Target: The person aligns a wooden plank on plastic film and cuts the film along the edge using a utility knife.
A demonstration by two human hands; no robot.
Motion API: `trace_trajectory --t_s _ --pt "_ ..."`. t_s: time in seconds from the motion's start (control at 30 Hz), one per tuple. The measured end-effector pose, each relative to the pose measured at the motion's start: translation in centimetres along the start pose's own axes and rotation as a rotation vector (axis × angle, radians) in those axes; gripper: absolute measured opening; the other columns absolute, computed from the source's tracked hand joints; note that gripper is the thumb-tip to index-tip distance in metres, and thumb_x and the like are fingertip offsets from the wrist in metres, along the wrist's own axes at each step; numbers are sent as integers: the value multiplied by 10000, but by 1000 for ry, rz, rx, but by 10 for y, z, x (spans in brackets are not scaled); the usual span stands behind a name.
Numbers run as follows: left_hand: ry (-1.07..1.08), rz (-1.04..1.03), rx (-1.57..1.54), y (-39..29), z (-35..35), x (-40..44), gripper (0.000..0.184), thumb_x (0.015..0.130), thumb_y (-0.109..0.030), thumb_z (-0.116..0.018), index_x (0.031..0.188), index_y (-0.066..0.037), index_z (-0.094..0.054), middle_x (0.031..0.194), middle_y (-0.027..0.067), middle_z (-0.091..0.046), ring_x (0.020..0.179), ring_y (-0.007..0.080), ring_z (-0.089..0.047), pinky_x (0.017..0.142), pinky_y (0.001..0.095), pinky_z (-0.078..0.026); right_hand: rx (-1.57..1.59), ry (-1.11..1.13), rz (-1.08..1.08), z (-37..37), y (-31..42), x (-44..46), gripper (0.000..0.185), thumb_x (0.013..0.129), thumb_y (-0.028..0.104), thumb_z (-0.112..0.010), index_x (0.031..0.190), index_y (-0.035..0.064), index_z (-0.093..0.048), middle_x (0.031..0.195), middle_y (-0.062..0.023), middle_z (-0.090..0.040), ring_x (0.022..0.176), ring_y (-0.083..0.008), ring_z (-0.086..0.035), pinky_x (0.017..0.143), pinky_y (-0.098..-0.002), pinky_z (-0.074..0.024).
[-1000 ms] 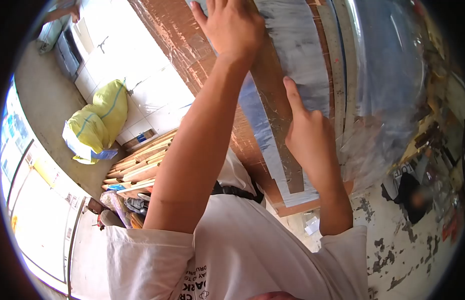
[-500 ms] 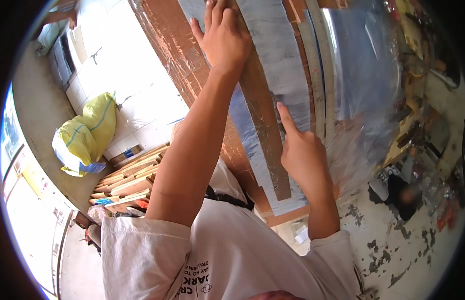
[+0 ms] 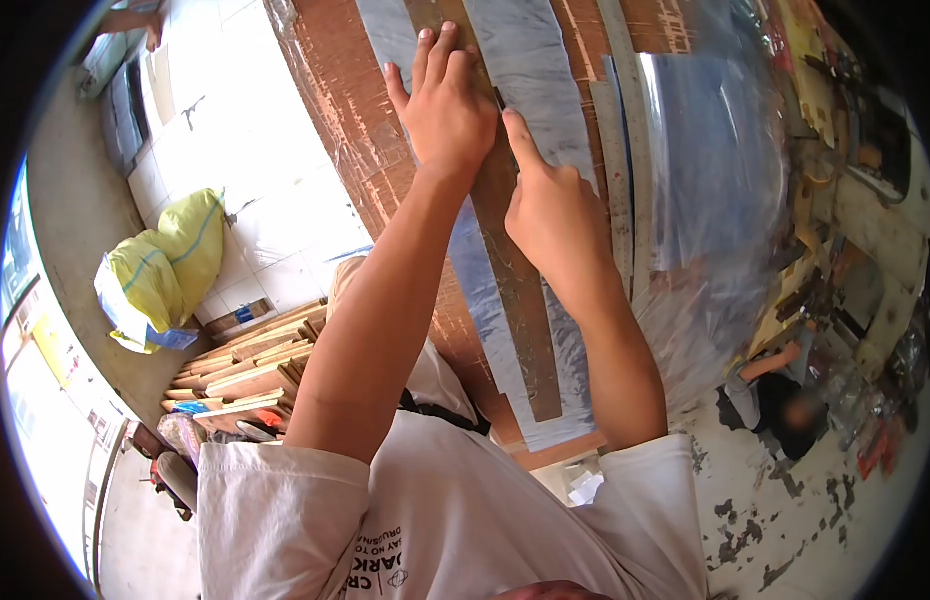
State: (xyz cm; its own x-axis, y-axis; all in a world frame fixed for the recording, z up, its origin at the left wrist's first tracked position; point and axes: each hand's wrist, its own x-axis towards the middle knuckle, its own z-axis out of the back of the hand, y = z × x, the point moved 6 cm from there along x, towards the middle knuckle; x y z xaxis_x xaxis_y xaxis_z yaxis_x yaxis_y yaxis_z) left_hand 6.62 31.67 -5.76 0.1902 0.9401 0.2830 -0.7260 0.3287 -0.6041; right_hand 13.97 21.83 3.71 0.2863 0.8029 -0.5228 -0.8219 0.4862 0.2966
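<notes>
My left hand lies flat with fingers spread, pressing on a long brown straight strip. Under the strip is a mottled grey-blue sheet, showing along both sides of it. My right hand is closed, index finger stretched forward, around a thin dark tool whose tip shows just past the fingertip. The tool is mostly hidden by the hand, so its exact kind is unclear. Its tip is at the strip's right edge, close beside my left hand. Sheet and strip rest on a worn brown board.
Metal-looking straight strips and a clear plastic sheet lie to the right. A yellow sack and stacked wooden slats are at the left. A person is low at the right; another person's hand shows top left.
My right hand has moved up and left along the strip's edge, close to my left hand. The left hand still presses on the strip. The person at right now shows an arm.
</notes>
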Motion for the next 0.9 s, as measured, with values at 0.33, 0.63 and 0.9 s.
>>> trace_trajectory --t_s 0.33,0.63,0.9 --pt "8 11 -9 -1 3 -1 244 868 -102 -555 1083 -121 -669 1472 11 -564 1450 252 -424 1209 617 -163 -31 -43 61 -18 -16 -7 774 822 -8 -609 1546 131 -372 699 -249 -658 685 -459 -689 647 -541 -552" --pt "26 29 5 -3 8 7 234 993 -148 -522 1187 -66 -625 1500 80 -537 1459 271 -411 1203 589 -198 -39 109 -63 -36 -32 -47 872 780 -73 -602 1572 189 -347 667 -247 -634 653 -459 -676 615 -559 -522" --pt "78 38 44 -1 7 6 262 1010 -189 -503 1217 -71 -613 1506 83 -525 1463 270 -399 1209 594 -185 -82 233 -106 -40 -35 -74 872 777 -64 -609 1572 187 -351 671 -246 -635 646 -455 -670 622 -565 -518"
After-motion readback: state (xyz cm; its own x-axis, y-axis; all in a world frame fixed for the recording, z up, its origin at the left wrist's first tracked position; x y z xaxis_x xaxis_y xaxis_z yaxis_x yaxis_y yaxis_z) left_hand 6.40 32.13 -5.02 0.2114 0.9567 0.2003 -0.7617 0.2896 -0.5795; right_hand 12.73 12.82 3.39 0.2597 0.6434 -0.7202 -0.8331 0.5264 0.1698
